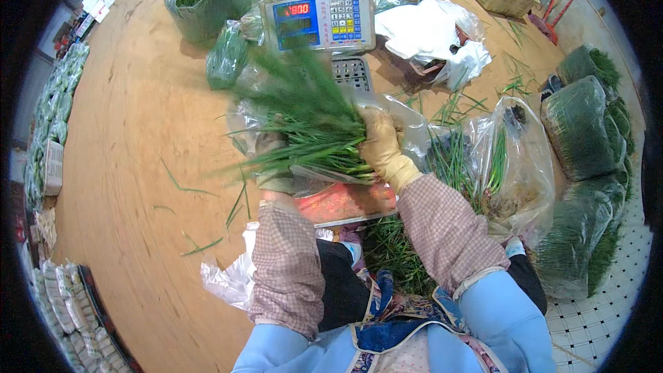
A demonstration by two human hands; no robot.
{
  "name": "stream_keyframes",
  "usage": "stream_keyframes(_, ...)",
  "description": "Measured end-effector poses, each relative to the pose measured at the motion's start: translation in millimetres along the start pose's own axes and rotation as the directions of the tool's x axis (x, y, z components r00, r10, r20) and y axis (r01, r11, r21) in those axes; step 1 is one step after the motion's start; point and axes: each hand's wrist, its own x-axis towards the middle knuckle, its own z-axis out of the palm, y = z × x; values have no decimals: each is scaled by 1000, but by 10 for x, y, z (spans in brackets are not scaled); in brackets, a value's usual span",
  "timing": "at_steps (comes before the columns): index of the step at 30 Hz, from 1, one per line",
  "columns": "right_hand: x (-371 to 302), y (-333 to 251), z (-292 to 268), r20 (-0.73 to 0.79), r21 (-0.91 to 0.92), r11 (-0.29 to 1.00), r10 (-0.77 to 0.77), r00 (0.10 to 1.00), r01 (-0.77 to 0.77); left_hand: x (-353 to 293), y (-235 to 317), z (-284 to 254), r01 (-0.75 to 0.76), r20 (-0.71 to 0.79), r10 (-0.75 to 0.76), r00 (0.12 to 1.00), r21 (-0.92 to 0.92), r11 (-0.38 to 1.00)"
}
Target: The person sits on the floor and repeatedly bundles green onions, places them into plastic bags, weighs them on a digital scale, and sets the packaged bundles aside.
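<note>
Green bunch (331,141) of long, thin leaves is held low over the tan surface, just on the near side of the scale's display, with its tips fanned to the left and away. Widest in view, the tan surface (131,166) carries the scale (319,22) well in from its left edge. A red panel (349,204) shows nearer the person; a hand leaning on the weighing part could falsify the reading. Next in size, a clear plastic bag (409,119) spreads to both sides of the bunch; its thin film could snag on leaf ends and split, or fold inward so that leaves end up outside it. Within the bunch, the blurred, splayed tips look likeliest to bend or stray. Smaller again, the right gloved hand (383,145) is closed around the stem end: too slack a grip could let stems slide apart, too tight a one could bruise them. The left hand (272,155) is partly hidden by leaves and film, so I cannot tell how far open it is or what it grips; weak support there could let the fan spill. Smallest, loose blades (183,185) toward the surface's left edge could cling to the film.
</note>
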Motion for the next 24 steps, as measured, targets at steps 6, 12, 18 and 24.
stream_keyframes(6,62,425,337,418,-434,849,-106,902,301,-82,476,-176,-153,1,153,988,-45,987)
stream_keyframes(12,151,469,567,591,-475,841,87,802,258,-90,776,64,-435,-182,470,864,203,878)
stream_keyframes(18,165,569,677,562,-582,784,194,804,217,-164,892,67,-368,-247,489,837,408,836)
stream_keyframes(24,129,184,231,622,-469,843,101,776,266,-308,1036,92,178,-223,141,964,943,280)
